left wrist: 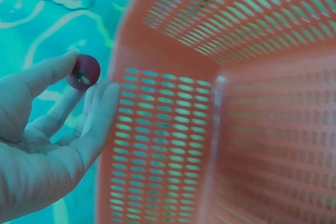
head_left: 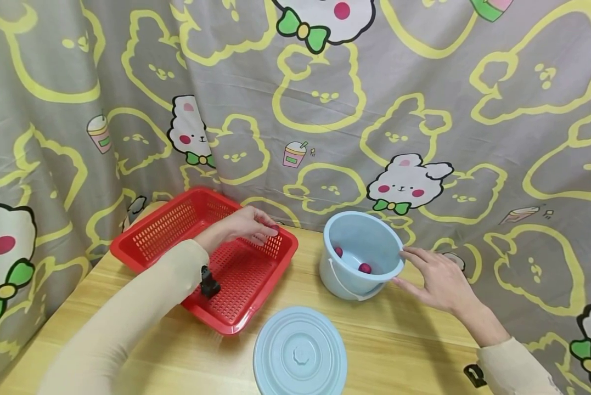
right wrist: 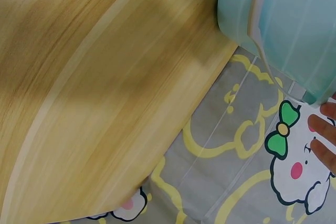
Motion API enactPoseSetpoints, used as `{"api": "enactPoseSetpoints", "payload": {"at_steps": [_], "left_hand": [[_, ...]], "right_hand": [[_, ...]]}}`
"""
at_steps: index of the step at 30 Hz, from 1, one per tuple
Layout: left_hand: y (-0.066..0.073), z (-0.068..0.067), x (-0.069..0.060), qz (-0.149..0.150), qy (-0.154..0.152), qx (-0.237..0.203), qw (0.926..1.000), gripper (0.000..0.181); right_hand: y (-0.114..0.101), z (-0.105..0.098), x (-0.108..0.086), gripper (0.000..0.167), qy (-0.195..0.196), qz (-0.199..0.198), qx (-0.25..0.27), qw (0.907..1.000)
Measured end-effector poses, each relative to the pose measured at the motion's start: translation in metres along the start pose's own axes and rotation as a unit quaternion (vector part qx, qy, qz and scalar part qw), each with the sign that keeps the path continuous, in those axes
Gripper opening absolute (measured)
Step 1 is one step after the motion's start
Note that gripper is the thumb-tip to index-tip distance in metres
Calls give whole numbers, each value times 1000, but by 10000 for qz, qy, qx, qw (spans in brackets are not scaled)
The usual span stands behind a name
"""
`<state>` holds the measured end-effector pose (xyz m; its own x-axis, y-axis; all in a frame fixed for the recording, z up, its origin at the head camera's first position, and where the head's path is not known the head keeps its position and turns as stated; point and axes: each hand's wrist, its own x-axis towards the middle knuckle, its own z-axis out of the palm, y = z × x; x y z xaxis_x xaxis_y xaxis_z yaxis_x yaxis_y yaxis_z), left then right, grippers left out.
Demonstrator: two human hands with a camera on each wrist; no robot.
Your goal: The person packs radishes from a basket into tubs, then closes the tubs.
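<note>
My left hand [head_left: 243,224] is over the far right end of a red perforated plastic basket [head_left: 236,282]. Thumb and finger pinch a small round dark red fruit [left wrist: 84,73] with a stem mark, close to the basket's rim. To the right stands a light blue bucket [head_left: 336,278], tilted slightly, with two similar fruits inside: one fruit [head_left: 365,268] on the bottom and another fruit [head_left: 338,252] by the left wall. My right hand [head_left: 438,280] touches the bucket's right rim with fairly straight fingers. In the right wrist view only some fingertips [right wrist: 323,153] show beside the bucket.
A round light blue lid [head_left: 300,351] lies on the wooden table [head_left: 399,351] in front of the bucket. Behind the table hangs a grey patterned curtain [head_left: 246,82]. Small black devices [head_left: 208,282] are on both wrists.
</note>
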<state>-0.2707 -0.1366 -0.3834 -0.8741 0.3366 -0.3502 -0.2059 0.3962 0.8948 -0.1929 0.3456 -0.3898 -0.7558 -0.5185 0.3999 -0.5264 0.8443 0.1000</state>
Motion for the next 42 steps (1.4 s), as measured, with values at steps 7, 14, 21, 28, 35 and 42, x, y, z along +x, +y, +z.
{"api": "enactPoseSetpoints", "payload": {"at_steps": [7,14,21,28,35,42], "left_hand": [[17,4,-3,278,38,-238,9993,40],[29,14,-3,471,11,-475,9978,37],[45,28,-4,656,6,-520,9965,36],[61,47,-2,773,-140,-535,9955,36],[73,67,3,901,-279,-412,9947,35],[80,86,11,940,-359,-310,9944,35]], "right_hand": [[-1,-1,1,68,-61,51,-39,10000],[-1,-2,2,68,-70,29,-70,9999],[0,-2,1,68,-19,16,-57,10000],[0,-1,0,67,35,-16,-75,10000],[0,-1,0,68,48,-8,-57,10000],[0,-1,0,68,6,17,-60,10000]]}}
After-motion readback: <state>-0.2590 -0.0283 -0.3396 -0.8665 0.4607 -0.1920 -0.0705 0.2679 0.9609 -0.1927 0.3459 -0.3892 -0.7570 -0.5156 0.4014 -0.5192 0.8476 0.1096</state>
